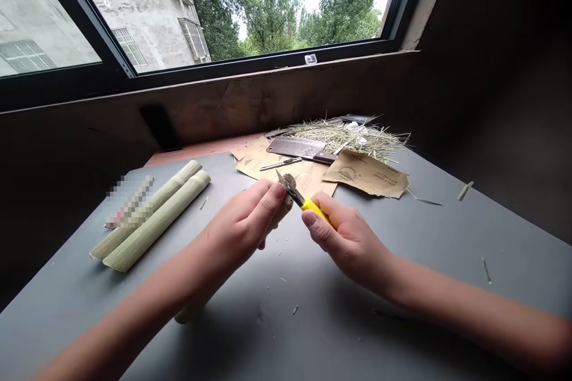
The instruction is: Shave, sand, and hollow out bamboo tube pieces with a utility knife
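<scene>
My left hand (257,211) is closed around a bamboo piece (290,181), whose rounded end pokes out past my thumb. Most of the piece is hidden behind the hand and forearm. In my right hand (339,229) is a knife with a yellow handle (315,209), gripped with the fingers wrapped round it. Its dark pointed blade reaches up to the left, at the bamboo's end beside my left thumb. Two split bamboo lengths (156,220) lie side by side on the table to the left.
On the grey table (313,321) are small bamboo shavings. Behind my hands, sandpaper sheets (366,175), a cleaver (295,146) and a thin pen-like tool (280,164) lie before a heap of bamboo slivers (339,134). A window (263,59) is beyond the table.
</scene>
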`<state>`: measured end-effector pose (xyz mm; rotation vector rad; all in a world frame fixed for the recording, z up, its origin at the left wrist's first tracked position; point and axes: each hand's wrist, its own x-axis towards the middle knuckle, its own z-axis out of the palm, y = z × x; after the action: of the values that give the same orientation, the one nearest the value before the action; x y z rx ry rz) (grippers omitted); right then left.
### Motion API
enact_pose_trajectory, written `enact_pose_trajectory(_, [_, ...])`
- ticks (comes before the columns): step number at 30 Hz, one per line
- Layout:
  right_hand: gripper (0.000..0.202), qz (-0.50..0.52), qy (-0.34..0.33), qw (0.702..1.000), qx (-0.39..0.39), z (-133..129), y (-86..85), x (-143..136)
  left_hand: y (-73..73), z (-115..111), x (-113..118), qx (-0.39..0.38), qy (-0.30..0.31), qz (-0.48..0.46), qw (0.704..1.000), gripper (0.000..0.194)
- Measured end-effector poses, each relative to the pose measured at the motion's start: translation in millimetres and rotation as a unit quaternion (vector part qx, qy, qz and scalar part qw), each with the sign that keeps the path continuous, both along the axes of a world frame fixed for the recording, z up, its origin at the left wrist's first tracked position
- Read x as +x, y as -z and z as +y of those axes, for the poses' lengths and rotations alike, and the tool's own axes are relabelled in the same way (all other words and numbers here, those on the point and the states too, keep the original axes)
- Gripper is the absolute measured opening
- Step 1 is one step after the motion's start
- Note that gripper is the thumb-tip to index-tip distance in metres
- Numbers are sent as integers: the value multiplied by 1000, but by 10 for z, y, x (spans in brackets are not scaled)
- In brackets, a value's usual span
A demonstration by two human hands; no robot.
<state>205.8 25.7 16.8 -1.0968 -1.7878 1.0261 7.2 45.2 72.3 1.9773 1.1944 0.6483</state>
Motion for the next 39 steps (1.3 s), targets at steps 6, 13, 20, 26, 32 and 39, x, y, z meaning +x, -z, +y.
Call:
enact_pose_trajectory(6, [39, -53, -15, 997, 52, -60, -47, 8, 20, -88, 13, 41, -35, 42, 998, 47])
enact_pose_trajectory(13, [37, -87, 9, 994, 65, -97, -55, -12, -29, -108, -16, 21, 3, 6, 1000, 42])
enact_pose_trajectory(20, [36, -129, 38, 989, 58, -133, -102, -44, -42, -136, -12, 28, 5, -21, 999, 37])
enact_pose_trajectory(26, [40, -176, 43, 982, 49, -157, -208, -21, -32, -126, -4, 26, -15, -10, 1000, 41])
enact_pose_trajectory(32, [38, -246, 60, 966, 51, -146, -242, -33, -8, -108, -3, 47, -50, 45, 997, 49])
enact_pose_trajectory(39, [36, -248, 76, 965, 51, -59, -206, -142, 11, -84, 22, 80, -110, 78, 988, 50])
